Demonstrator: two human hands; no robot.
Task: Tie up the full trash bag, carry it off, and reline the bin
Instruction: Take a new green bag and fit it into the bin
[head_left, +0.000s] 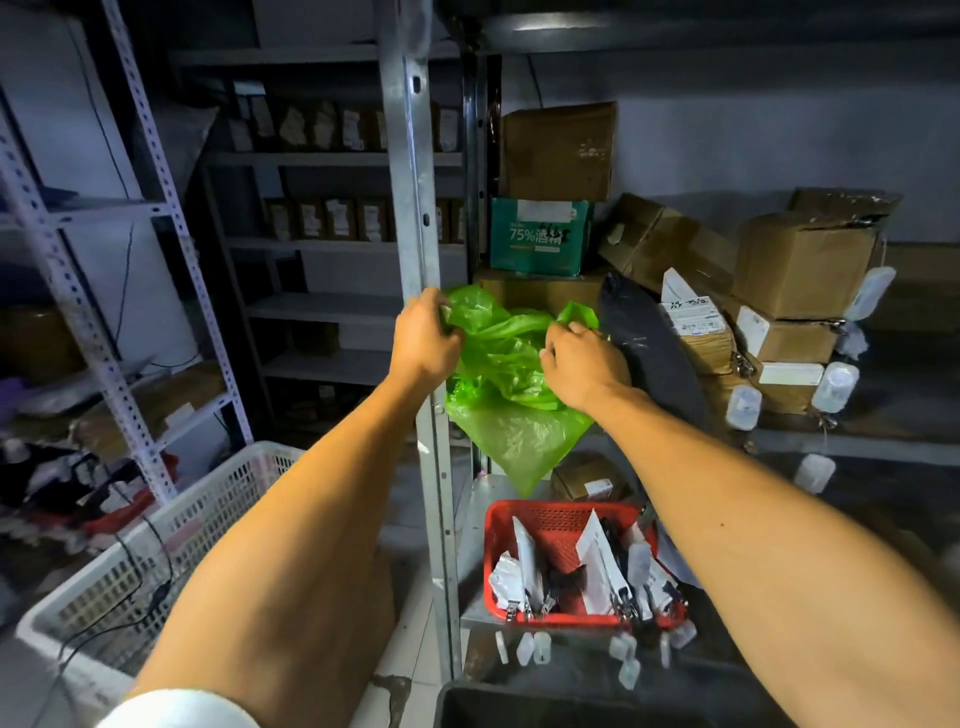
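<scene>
We're holding the green bag (511, 384) up in front of the shelf post (415, 218), at shelf height. Left hand (423, 338) has fingers closed on the bag's upper left edge. Right hand (582, 364) has fingers curled into the upper right edge. Film is bunched between the two hands, and the bag's lower corner hangs free above the red basket (550, 525). Dark bin (467, 701) sits at the bottom edge, below our arms, only the rim visible. White crate (156, 545) is to our left. Boxes (800, 265) are stacked right.
</scene>
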